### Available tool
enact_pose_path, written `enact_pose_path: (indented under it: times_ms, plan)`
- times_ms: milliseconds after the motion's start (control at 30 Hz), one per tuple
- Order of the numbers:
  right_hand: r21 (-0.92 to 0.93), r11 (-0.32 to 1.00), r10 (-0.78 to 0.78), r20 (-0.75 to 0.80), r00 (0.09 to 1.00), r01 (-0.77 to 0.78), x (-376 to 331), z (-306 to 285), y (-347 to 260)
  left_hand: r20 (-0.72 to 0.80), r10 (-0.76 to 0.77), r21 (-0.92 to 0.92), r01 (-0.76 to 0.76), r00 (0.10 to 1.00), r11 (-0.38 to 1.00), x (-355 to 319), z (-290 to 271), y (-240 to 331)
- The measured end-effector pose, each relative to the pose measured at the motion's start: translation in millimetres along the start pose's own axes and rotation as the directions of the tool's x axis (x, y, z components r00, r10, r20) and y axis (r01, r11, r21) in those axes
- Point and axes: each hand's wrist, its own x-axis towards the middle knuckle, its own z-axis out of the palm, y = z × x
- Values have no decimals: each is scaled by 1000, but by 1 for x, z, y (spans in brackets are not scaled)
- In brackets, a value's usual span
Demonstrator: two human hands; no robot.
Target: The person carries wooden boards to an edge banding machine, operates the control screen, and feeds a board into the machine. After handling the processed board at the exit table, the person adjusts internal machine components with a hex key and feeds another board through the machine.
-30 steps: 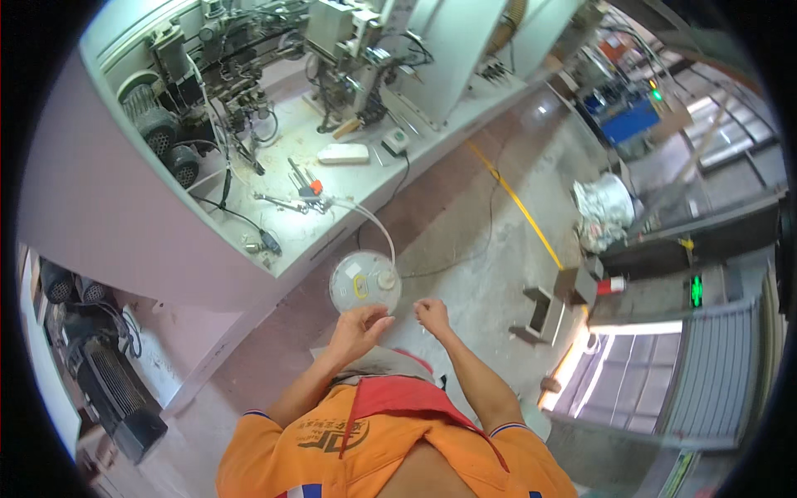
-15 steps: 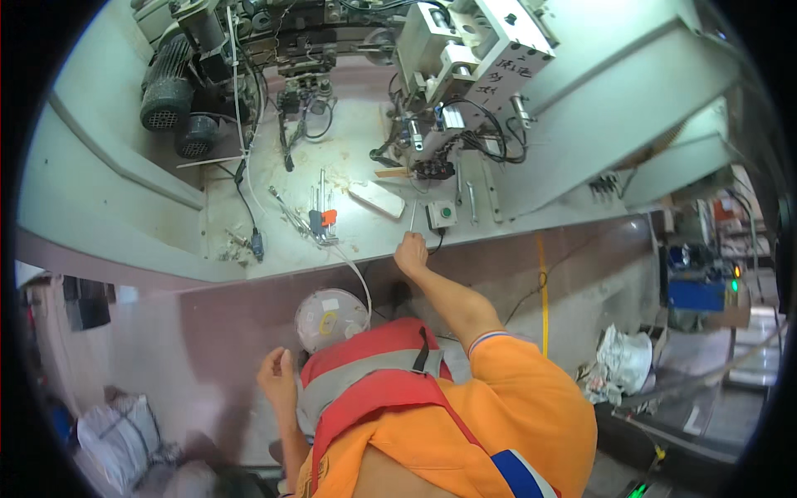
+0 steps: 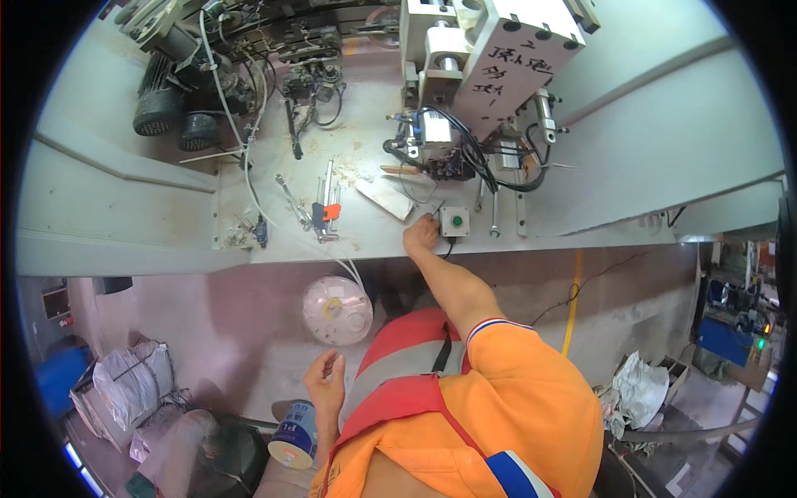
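My right hand (image 3: 421, 235) reaches up to the front edge of the grey machine bench (image 3: 374, 236), its fingers curled beside a small grey switch box with a green push button (image 3: 455, 221). Whether it grips anything there I cannot tell. My left hand (image 3: 325, 383) hangs low beside my body with loosely spread fingers and holds nothing. Just above it sits a round translucent white container (image 3: 336, 310), fed by thin white tubing coming off the bench. A white and blue can (image 3: 295, 434) stands just below the left hand.
Screwdrivers, one with a red handle (image 3: 322, 209), and a flat white strip (image 3: 384, 197) lie on the bench. A machine head with cables (image 3: 465, 108) rises behind the switch box. Motors (image 3: 162, 104) stand at far left. Sacks (image 3: 133, 378) lie on the floor at left, crumpled plastic (image 3: 639, 386) at right.
The view has swung toward the bench. My right hand has gone from near the round container up to the bench edge by the switch box. My left hand has dropped to my side.
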Motion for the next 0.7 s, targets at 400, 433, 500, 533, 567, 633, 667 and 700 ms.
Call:
enact_pose_path:
  times_ms: [400,433,500,533,567,633,667,700]
  plan:
    - [194,933,305,10,952,-301,-1,-1,-1,89,84,-35,-81,992,996,19,15,-24]
    - [238,924,294,54,954,-298,-3,-1,4,115,68,-41,-63,991,997,23,20,-31]
    - [416,842,238,285,929,-343,-22,-6,7,187,-6,-183,40,982,982,34,36,-46]
    - [526,744,167,452,876,-413,-43,-19,8,268,-70,-304,153,961,940,40,46,-45]
    - [586,673,35,585,810,-452,-61,-35,17,335,-118,-357,242,935,902,44,55,-29]
    - [667,577,-192,672,715,-472,-106,-79,24,302,-63,-427,194,951,883,51,85,-10]
    - [707,553,-270,653,708,-441,-127,-109,19,265,-17,-482,148,964,864,54,98,2]
    - [713,550,-269,644,716,-435,-132,-130,20,270,-7,-485,143,963,863,55,108,17]
